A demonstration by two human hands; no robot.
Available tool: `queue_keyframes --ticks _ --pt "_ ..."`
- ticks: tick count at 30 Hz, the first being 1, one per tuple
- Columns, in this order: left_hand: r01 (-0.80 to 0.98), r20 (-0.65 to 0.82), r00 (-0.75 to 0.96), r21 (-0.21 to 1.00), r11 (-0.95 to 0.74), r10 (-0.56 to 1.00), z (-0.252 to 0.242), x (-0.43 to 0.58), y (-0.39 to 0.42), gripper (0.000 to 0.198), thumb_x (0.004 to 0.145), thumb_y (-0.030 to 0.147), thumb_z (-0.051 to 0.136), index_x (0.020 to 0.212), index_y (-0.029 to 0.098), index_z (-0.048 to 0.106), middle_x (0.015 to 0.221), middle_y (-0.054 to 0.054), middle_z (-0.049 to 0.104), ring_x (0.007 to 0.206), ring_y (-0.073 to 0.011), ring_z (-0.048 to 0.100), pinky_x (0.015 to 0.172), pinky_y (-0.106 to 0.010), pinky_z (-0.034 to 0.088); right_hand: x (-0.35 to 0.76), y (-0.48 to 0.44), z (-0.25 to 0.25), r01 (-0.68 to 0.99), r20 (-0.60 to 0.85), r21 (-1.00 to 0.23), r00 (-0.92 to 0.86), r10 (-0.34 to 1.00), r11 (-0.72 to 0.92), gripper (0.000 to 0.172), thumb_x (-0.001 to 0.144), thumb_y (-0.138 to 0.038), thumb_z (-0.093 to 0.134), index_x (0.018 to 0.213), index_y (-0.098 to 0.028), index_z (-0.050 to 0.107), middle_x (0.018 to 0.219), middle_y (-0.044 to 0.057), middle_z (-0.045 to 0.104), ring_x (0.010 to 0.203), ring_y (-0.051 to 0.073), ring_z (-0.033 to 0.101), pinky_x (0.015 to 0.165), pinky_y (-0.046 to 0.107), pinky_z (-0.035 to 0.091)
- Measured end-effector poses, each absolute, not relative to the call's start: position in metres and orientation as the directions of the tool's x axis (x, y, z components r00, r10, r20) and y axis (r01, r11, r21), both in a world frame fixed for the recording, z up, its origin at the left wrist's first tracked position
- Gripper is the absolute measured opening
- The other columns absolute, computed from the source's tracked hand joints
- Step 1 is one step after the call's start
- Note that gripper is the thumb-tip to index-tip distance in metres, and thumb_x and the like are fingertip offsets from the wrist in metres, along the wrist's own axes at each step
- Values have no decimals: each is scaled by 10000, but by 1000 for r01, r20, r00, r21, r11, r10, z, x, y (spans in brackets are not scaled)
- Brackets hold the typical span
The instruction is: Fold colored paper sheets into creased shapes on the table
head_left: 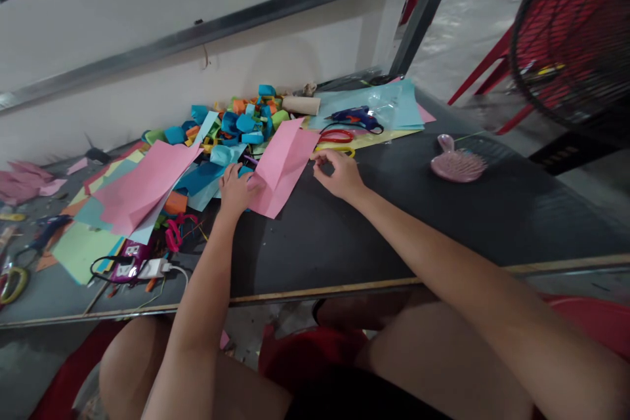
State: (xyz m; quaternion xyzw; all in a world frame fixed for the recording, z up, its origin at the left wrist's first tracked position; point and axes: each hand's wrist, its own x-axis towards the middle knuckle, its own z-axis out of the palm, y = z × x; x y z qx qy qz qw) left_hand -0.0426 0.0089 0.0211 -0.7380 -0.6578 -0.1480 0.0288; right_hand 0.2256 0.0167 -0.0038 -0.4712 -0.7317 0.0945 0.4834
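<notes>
A creased sheet of pink paper [285, 167] stands partly folded near the middle of the table. My left hand [235, 190] lies at its left edge, fingers apart over blue paper pieces and the thumb by the pink sheet. Just right of the sheet is my right hand [339, 174], thumb and forefinger pinched together; whatever is between them is too small to make out. Beyond those fingertips lie a red scissor handle [337, 136] and a yellow one [348, 151], partly hidden by the hand.
Cut coloured paper pieces [246, 123] are heaped behind, beside a cardboard tube [301, 105]. A blue glue gun [354, 118] rests on light-blue sheets. Pink sheets [147, 184] and a purple power strip [132, 262] lie left; a hairbrush [457, 164] and fan [575, 39] are right.
</notes>
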Motion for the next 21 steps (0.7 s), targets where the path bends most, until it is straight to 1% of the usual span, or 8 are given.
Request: queue_keyframes --ticks 2,4,7,11,14,17,19,21 --pt "975 214 61 197 -104 975 26 -43 10 369 803 445 705 1121 258 728 1485 -105 471 1441 -355 314 1146 -545 317 225 16 -4 600 629 -582 -97 771 550 171 798 -216 525 937 -247 620 855 54 689 842 244 648 853 419 521" --pt "964 133 64 248 -95 989 31 -48 10 424 763 426 744 1158 275 715 1541 -91 404 1458 -383 275 1146 -581 300 225 16 -4 602 641 -569 -102 761 560 174 795 -210 526 935 -241 624 849 58 689 836 244 648 845 415 520" --pt "942 -13 178 291 -166 984 38 -59 10 559 704 398 787 1241 310 660 1604 -72 300 1489 -409 191 1145 -635 260 225 16 -4 613 672 -535 -107 732 581 172 801 -205 528 937 -245 625 841 47 693 822 231 652 830 403 528" --pt "928 -104 264 299 -223 959 42 -72 12 611 643 398 805 1218 275 640 1566 -93 354 1489 -371 208 1168 -611 240 226 15 0 614 836 -398 -64 545 682 99 828 -217 535 881 -244 614 783 27 685 789 216 660 786 390 535" --pt "919 -82 269 318 -231 960 41 -77 15 610 594 361 814 1168 245 642 1486 -107 449 1436 -361 318 1159 -562 295 227 13 4 619 904 -305 -52 425 724 85 839 -203 537 862 -248 605 787 24 684 797 213 660 765 384 530" --pt "872 37 301 394 -290 953 36 -77 20 428 611 290 764 1020 223 658 1299 -91 601 1290 -321 491 1111 -496 380 227 10 6 617 919 -266 -70 389 741 85 844 -195 539 868 -248 601 793 24 681 801 213 658 767 387 524" --pt "786 116 346 506 -355 931 31 -73 21 212 694 246 665 902 212 643 1126 -64 676 1129 -257 595 1039 -437 447 227 9 6 614 918 -263 -78 389 744 83 848 -201 537 878 -245 601 792 26 677 796 215 654 768 392 521" --pt "685 155 373 619 -384 915 25 -65 22 87 760 213 573 834 198 616 975 -45 701 953 -199 643 912 -367 505 227 8 6 615 911 -278 -75 406 738 82 849 -218 534 892 -243 599 805 32 674 806 222 650 777 404 519"
